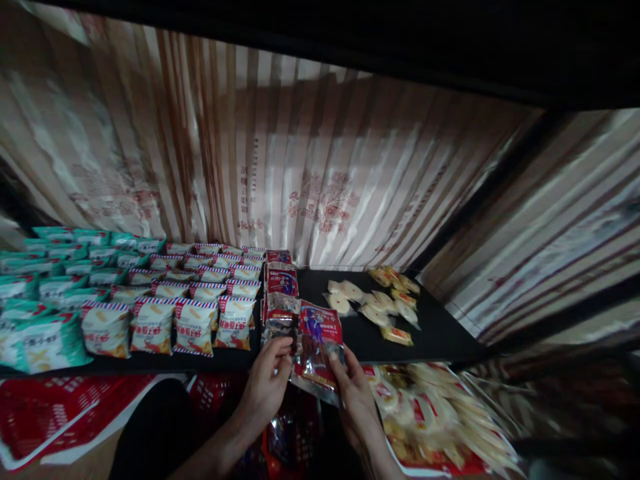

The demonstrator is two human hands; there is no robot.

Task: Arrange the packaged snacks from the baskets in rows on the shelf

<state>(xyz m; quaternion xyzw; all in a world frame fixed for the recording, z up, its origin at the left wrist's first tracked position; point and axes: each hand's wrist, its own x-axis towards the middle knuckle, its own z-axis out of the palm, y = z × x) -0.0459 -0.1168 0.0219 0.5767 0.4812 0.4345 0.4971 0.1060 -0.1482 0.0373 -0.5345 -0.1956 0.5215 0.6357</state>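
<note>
**Red pack (pixel 325 327) in right hand (pixel 353 383), at shelf (pixel 443 330) edge**

Right grip: closed on the lower right of the pack, thumb on the face, fingers around the side. Left hand (pixel 270 373): thumb and fingers curled close together, just left of the pack. Can't tell if that grip has hold of anything; fingertips are near the front of the pack row (pixel 281 283).

Handling, my read: pack looks flat and limp, so a hold near one corner may let the far end sag. Better to steady the free left edge with the left grip. Light thumb, don't crease the film. Hold the pack square to the row and low, so it doesn't catch the front pack.

Around: striped bags (pixel 195 327) are tight on the left of the row, so sideways room is poor there; a knock could tip one. Green bags (pixel 55 343) farther left. Right of the grip, beyond the pack: round pale packs (pixel 351 291) and yellow packs (pixel 397 335), loose on the shelf. Curtain (pixel 325 147) behind the row limits depth. Below and right of the right grip: full basket (pixel 425 471), near the wrist. Light is dim; small print unreadable.
</note>
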